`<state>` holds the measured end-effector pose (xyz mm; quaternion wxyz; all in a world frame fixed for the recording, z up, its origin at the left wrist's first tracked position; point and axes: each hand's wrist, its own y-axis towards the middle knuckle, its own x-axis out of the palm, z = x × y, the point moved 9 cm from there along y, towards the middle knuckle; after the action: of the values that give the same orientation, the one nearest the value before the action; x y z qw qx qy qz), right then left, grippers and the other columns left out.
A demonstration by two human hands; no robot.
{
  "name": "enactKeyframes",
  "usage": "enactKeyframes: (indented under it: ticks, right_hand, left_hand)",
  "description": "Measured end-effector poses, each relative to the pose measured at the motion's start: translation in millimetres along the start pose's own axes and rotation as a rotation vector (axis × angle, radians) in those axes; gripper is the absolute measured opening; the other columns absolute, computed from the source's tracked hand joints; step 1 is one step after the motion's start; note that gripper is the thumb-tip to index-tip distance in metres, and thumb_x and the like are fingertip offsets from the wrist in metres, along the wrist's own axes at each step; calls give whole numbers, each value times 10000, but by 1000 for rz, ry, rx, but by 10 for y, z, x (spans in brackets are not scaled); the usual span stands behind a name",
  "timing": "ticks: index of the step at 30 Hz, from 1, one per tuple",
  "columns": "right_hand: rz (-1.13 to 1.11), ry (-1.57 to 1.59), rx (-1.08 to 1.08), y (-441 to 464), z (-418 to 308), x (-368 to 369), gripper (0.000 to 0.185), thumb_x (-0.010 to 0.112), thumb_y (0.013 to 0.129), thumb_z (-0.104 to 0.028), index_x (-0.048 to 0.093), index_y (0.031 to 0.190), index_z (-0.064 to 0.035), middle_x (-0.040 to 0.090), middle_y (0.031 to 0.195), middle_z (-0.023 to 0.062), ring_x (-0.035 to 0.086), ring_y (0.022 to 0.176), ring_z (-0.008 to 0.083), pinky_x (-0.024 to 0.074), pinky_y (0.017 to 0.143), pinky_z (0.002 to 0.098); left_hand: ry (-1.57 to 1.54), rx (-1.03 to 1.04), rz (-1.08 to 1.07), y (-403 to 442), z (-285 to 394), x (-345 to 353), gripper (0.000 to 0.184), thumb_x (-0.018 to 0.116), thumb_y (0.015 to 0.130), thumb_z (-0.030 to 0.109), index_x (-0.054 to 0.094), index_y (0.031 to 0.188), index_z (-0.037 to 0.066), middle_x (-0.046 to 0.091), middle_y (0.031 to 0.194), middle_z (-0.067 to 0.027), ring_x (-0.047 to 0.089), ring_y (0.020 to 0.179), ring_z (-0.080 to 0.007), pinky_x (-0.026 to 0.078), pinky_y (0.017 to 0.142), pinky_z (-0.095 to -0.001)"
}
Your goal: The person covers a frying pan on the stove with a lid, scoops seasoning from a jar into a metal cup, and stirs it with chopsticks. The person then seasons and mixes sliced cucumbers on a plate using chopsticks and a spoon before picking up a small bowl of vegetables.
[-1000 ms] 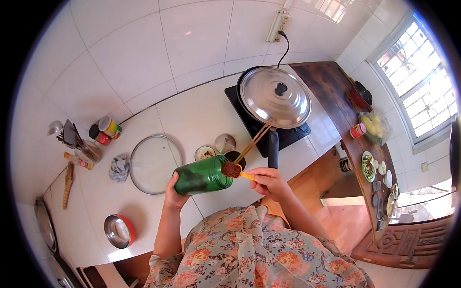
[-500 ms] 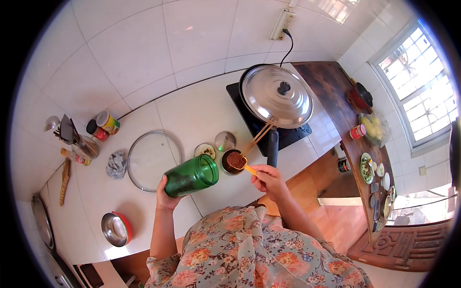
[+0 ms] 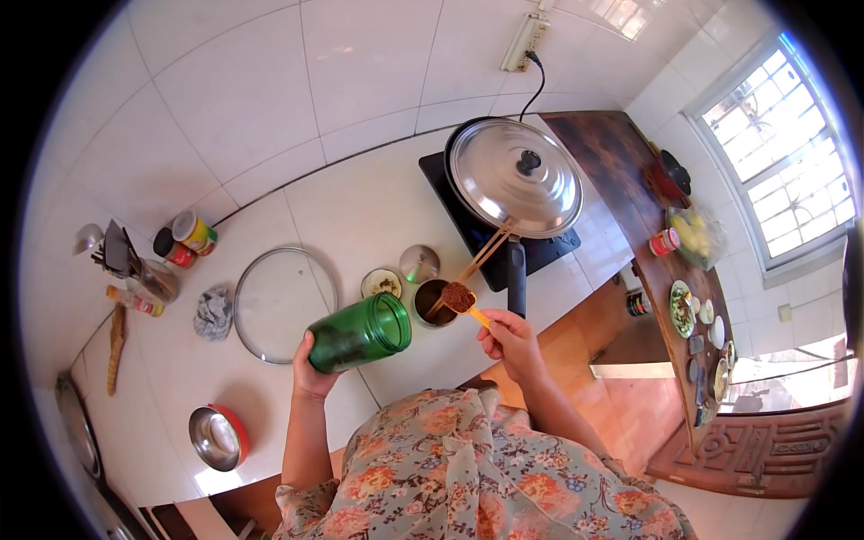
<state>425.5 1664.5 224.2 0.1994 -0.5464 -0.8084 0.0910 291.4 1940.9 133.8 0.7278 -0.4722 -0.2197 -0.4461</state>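
Note:
My left hand [image 3: 315,371] is wrapped round a green jar [image 3: 355,335], tilted with its uncovered mouth to the right. Between thumb and fingers, my right hand [image 3: 509,342] grips a yellow measuring scoop [image 3: 474,313]. A heap of reddish-brown powder [image 3: 459,297] fills the scoop's bowl. The scoop is over the right rim of a small metal cup [image 3: 425,315], in which a pair of chopsticks [image 3: 484,254] leans. Beside the cup are a small dish with bits in it [image 3: 382,283] and a round metal lid [image 3: 419,264].
A lidded pan [image 3: 513,180] sits on a black induction cooker [image 3: 438,184], its handle [image 3: 517,274] pointing toward me. On the left lie a glass lid [image 3: 270,306], a crumpled cloth [image 3: 213,313] and a red bowl [image 3: 236,436]. Plates of food [image 3: 681,309] line the wooden counter [image 3: 621,166].
The heaped scoop has shifted slightly to the right, uncovering more of the metal cup's inside. My left hand and the green jar stay nearly in place.

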Motion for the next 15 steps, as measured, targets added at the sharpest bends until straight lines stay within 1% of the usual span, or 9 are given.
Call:
enactKeyframes:
  ticks: [4, 10, 13, 15]
  right_hand:
    - [19, -9, -3, -33, 92, 69, 207, 415, 883, -50, 518, 1056, 0, 557, 744, 88, 496, 511, 92, 381, 427, 190]
    - [29, 38, 48, 18, 304, 91, 218, 409, 886, -54, 497, 1078, 1, 558, 752, 92, 518, 545, 102, 400, 452, 196]
    - [53, 10, 56, 70, 391, 93, 222, 400, 885, -49, 487, 1083, 4, 555, 754, 93, 521, 553, 107, 405, 462, 198]
    - [68, -60, 11, 112, 397, 118, 226, 384, 882, -33, 482, 1080, 12, 547, 745, 94, 519, 539, 111, 408, 454, 205]
  left_hand:
    - [-7, -13, 1, 2, -10, -55, 583, 542, 718, 529, 474, 1163, 159, 535, 1123, -73, 491, 1017, -288, 400, 717, -431]
    - [-16, -13, -21, -30, 21, -77, 579, 543, 721, 531, 476, 1158, 157, 542, 1106, -74, 501, 989, -286, 404, 709, -423]
    - [-11, -14, -17, -63, 44, -76, 573, 539, 725, 534, 481, 1151, 156, 550, 1091, -73, 510, 970, -286, 406, 700, -415]
    - [-21, -13, 8, -83, 56, -108, 561, 537, 732, 527, 485, 1146, 153, 556, 1080, -73, 515, 960, -285, 409, 697, -414]
